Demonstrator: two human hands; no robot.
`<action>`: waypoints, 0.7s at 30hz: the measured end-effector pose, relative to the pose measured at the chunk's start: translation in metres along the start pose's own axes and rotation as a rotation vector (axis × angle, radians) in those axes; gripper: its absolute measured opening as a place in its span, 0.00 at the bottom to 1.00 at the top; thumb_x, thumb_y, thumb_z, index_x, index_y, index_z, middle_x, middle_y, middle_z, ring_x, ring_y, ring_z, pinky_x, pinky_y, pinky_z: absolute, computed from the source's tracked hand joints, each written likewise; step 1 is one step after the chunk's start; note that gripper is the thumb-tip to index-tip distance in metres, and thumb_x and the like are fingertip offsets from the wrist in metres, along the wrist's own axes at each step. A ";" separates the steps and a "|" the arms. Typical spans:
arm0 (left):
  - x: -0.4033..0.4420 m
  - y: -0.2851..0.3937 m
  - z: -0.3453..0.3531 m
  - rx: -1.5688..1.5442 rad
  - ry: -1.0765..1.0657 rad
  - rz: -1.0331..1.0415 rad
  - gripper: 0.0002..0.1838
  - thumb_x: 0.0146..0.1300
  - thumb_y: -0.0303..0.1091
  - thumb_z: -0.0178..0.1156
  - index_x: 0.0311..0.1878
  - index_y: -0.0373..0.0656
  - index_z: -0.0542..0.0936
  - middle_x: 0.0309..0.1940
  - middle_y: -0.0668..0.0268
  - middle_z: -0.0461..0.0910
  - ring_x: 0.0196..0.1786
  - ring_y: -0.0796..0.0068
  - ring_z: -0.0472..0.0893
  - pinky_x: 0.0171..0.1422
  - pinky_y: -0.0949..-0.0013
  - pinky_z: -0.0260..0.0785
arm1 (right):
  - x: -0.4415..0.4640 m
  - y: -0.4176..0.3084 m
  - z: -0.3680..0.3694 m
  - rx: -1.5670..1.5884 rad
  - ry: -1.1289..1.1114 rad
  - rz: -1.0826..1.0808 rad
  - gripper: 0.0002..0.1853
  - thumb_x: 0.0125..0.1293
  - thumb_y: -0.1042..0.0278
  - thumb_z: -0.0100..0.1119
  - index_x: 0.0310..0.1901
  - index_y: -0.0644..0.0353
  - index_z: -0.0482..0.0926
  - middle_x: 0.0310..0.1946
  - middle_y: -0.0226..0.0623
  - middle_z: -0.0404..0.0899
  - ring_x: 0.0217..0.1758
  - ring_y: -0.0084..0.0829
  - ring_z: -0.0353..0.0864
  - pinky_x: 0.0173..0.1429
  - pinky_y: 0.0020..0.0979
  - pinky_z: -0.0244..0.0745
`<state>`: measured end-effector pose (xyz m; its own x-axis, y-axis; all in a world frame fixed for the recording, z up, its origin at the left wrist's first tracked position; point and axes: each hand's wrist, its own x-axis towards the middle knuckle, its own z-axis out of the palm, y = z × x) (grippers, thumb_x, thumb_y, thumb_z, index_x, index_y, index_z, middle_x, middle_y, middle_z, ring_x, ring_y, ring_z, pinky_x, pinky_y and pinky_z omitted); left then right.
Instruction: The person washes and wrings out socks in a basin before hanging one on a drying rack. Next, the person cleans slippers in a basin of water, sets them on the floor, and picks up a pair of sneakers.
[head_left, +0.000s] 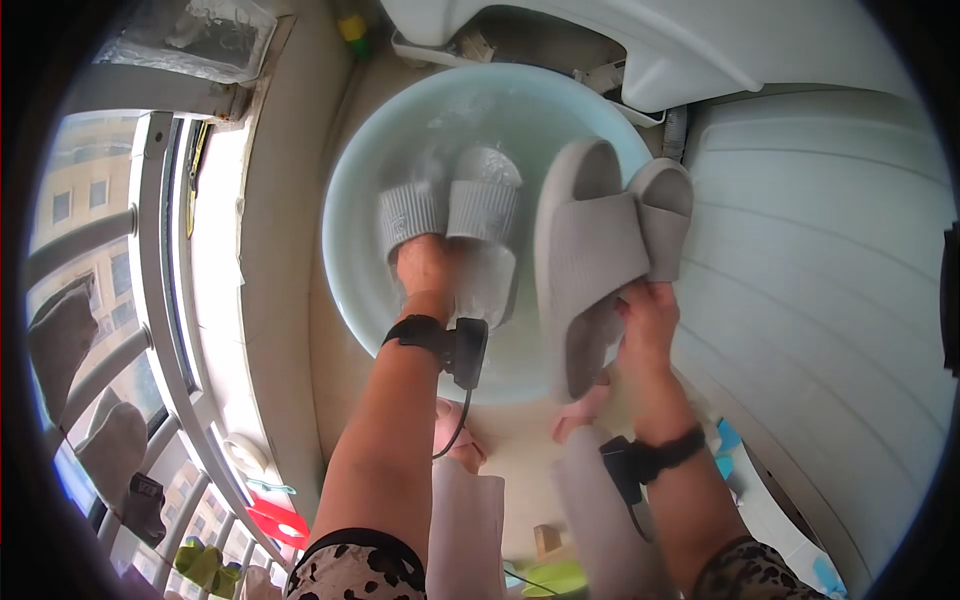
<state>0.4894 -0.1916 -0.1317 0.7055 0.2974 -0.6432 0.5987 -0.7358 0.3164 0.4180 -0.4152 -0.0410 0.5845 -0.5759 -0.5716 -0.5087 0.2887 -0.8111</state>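
A pair of grey slides with ribbed straps (pixel 483 210) lies wet in a pale blue basin (pixel 345 290) of cloudy water. My left hand (pixel 424 268) reaches into the basin and grips the left slide of this pair at its strap; its fingertips are hidden under the strap. Over the basin's right side, my right hand (pixel 650 315) holds up a second pair of grey-beige slides (pixel 597 240), fingers around their straps. That pair is tilted, soles side by side, the nearer slide partly covering the other.
A white plastic tub or fixture (pixel 690 40) overhangs the back, and a white ribbed panel (pixel 820 250) stands at right. Window railings (pixel 155 250) with hanging socks (pixel 110 440) line the left. My feet in pink slippers (pixel 580 405) stand at the basin's near edge.
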 end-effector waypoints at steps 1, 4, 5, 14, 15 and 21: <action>0.004 -0.001 0.001 0.034 -0.016 0.009 0.18 0.52 0.43 0.62 0.43 0.43 0.80 0.45 0.58 0.79 0.47 0.57 0.79 0.51 0.63 0.71 | 0.000 0.009 0.012 -0.119 0.056 -0.016 0.09 0.57 0.70 0.61 0.38 0.64 0.77 0.29 0.29 0.79 0.32 0.21 0.74 0.41 0.25 0.68; 0.008 0.002 -0.002 0.108 -0.161 -0.140 0.18 0.56 0.42 0.57 0.46 0.42 0.79 0.48 0.56 0.78 0.52 0.57 0.76 0.57 0.64 0.68 | 0.025 0.054 0.040 -0.387 0.144 -0.218 0.13 0.54 0.64 0.65 0.32 0.67 0.77 0.23 0.36 0.79 0.26 0.29 0.75 0.35 0.30 0.69; 0.013 -0.001 0.002 0.134 -0.144 -0.146 0.18 0.57 0.43 0.57 0.46 0.43 0.79 0.49 0.56 0.78 0.52 0.58 0.76 0.58 0.65 0.67 | 0.032 0.061 0.045 -0.553 0.174 -0.238 0.15 0.53 0.61 0.66 0.30 0.67 0.78 0.23 0.39 0.79 0.26 0.34 0.76 0.35 0.33 0.70; 0.076 -0.062 0.065 0.502 -0.213 -0.018 0.19 0.60 0.47 0.54 0.50 0.48 0.78 0.52 0.57 0.76 0.56 0.58 0.75 0.60 0.60 0.65 | 0.074 0.103 0.060 -1.262 0.075 -0.612 0.08 0.57 0.69 0.53 0.27 0.64 0.79 0.26 0.47 0.80 0.30 0.47 0.80 0.35 0.41 0.75; 0.050 -0.020 0.032 0.555 -0.324 0.030 0.20 0.60 0.47 0.54 0.53 0.49 0.77 0.54 0.59 0.76 0.57 0.58 0.75 0.62 0.59 0.63 | 0.078 0.105 0.063 -1.286 0.067 -0.597 0.08 0.57 0.70 0.52 0.27 0.64 0.79 0.26 0.47 0.80 0.30 0.47 0.81 0.35 0.41 0.75; 0.045 -0.015 0.030 0.549 -0.368 0.103 0.19 0.60 0.45 0.52 0.50 0.45 0.79 0.53 0.56 0.76 0.56 0.56 0.75 0.60 0.55 0.66 | 0.103 0.129 0.067 -1.416 -0.043 -0.424 0.11 0.63 0.71 0.46 0.33 0.62 0.80 0.32 0.46 0.81 0.36 0.44 0.81 0.42 0.38 0.78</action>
<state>0.5007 -0.1854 -0.1858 0.5151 0.0537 -0.8554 0.1867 -0.9811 0.0508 0.4555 -0.3860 -0.2129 0.8488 -0.3948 -0.3516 -0.4633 -0.8759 -0.1350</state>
